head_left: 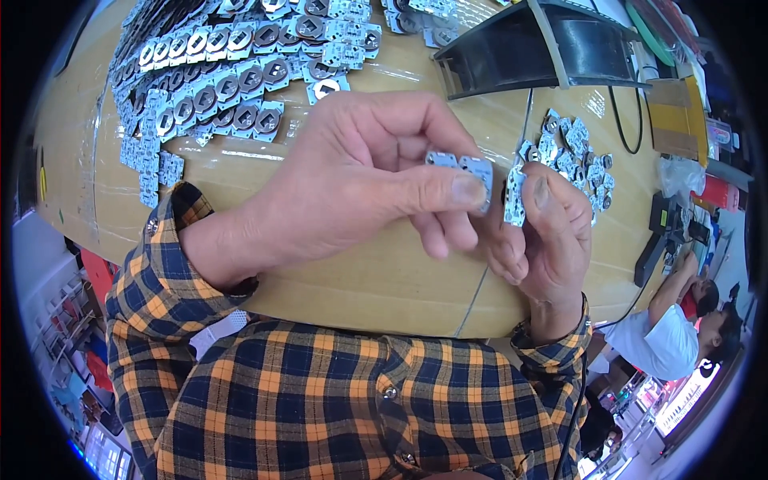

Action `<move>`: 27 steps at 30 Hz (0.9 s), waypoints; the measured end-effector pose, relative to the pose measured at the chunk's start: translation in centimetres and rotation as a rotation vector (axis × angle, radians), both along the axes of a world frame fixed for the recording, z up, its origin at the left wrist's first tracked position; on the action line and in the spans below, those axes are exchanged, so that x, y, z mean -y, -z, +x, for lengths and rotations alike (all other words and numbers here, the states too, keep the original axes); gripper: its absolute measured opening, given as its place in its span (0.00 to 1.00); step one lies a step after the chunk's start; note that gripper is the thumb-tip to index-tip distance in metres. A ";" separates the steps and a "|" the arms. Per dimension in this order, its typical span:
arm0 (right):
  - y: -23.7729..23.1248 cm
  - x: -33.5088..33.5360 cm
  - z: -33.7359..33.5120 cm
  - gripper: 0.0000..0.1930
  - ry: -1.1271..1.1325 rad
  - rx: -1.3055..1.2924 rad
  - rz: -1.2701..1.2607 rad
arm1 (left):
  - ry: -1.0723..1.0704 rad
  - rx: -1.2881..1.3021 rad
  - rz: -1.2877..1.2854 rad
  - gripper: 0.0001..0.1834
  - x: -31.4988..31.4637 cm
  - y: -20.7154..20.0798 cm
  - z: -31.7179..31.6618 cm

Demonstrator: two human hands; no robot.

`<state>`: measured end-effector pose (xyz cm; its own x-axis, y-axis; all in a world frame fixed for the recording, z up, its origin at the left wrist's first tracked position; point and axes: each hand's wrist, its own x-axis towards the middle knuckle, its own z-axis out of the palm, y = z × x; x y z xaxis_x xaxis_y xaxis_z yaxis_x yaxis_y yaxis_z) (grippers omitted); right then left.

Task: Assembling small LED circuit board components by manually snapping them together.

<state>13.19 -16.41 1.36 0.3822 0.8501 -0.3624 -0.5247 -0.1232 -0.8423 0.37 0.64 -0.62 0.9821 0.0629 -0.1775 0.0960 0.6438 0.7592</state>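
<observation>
Taking the two hands as the dial's centre, the left hand (pixel 360 168) pinches a short strip of circuit boards (pixel 478 170) between thumb and fingers; the thumb covers part of it. Just beside it toward 3 o'clock, the fingers of the right hand (pixel 556 228) grip a small board (pixel 514 200), tilted nearly edge-on. Both are held above the brown surface (pixel 360 300).

At 10 o'clock, beyond the left hand, is a wide heap of board panels (pixel 224 84) with round dark parts in rows. Loose boards (pixel 574 148) lie scattered at 2 o'clock, close behind the right hand, which hides their near edge. Between 12 and 1 o'clock a black curved rack (pixel 504 60) stands in the way of the surface behind it. Toward 2 o'clock a dark cable (pixel 628 132) loops down, with a yellow-brown box (pixel 672 116) farther out. A clear plastic bag (pixel 680 176) sits near 3 o'clock, and a person in a white top (pixel 656 344) is between 4 and 5 o'clock.
</observation>
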 end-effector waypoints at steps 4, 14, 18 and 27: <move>0.6 0.0 0.2 0.15 0.001 0.298 -0.056 | -0.126 0.046 0.317 0.09 0.4 0.1 -0.2; 0.0 -0.1 -0.5 0.16 -0.017 0.538 -0.129 | -0.291 0.185 1.057 0.09 1.2 0.4 -0.8; 0.0 -0.1 -1.8 0.15 -0.287 0.650 0.036 | -0.282 0.013 0.859 0.09 0.8 -0.1 -0.2; 0.2 0.1 -0.2 0.14 0.108 0.365 -0.117 | -0.242 0.193 0.987 0.11 0.8 0.1 -0.7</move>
